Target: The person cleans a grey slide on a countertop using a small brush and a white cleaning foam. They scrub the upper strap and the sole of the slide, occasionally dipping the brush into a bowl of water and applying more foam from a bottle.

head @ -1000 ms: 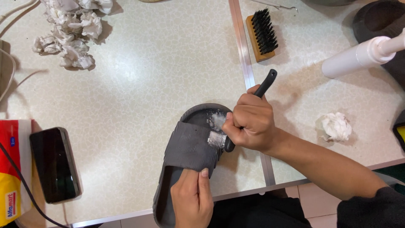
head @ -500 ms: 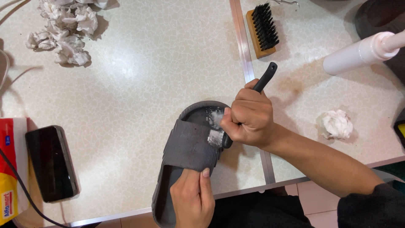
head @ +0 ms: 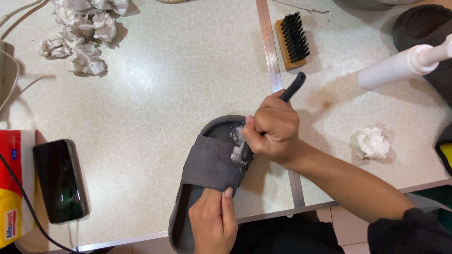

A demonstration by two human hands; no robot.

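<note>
A dark grey ribbed-strap rubber slide sandal (head: 207, 183) carries white foam near its far end. The scrubbing brush's slim handle (head: 293, 88) is black. The table top (head: 165, 84) is cream with a faint speckled pattern. Far right lies a tan wooden brush with black bristles (head: 292, 40); right of it, a white cylindrical spray bottle (head: 400, 66). Crumpled white tissues (head: 80, 33) lie far left. Near left sits a glossy black phone (head: 60, 180) beside a red, yellow and white packet (head: 12, 188).

One grey slide sandal (head: 207, 164) lies on the tabletop (head: 165, 84). Two brushes: a wooden one (head: 292, 40) and a black-handled one (head: 292, 89). One white spray bottle (head: 400, 66), one black phone (head: 60, 179), one lone crumpled tissue (head: 372, 142), one tissue heap (head: 82, 35).
</note>
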